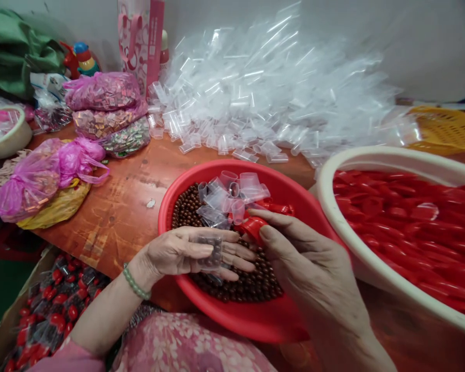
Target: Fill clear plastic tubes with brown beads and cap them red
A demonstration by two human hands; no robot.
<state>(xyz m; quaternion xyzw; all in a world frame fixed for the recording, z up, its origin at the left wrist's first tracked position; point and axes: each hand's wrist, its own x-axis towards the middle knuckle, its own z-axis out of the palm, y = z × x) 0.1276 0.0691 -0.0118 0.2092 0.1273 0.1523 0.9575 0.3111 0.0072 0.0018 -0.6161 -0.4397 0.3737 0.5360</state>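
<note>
Across the palm of my left hand (pixel 194 253) lies a clear plastic tube (pixel 210 252) with dark balls inside, held under the thumb while the fingers stretch out. My right hand (pixel 310 263) pinches a red plastic cap (pixel 252 228) between thumb and fingertips, just right of the left fingers and apart from the tube. Both hands are over a red basin (pixel 232 323). In it are many brown chocolate-like balls (pixel 251 284), a heap of clear tubes (pixel 219 199) and several red caps (pixel 281 207) partly hidden behind my right hand.
A white tub (pixel 327 178) full of red caps (pixel 403 227) stands at the right. A large pile of clear tubes (pixel 256 113) lies along the wall, beside a yellow basket (pixel 445 126). Pink bags (pixel 103 93) sit at the left. Below the table's edge, a box holds red-capped tubes (pixel 58 310).
</note>
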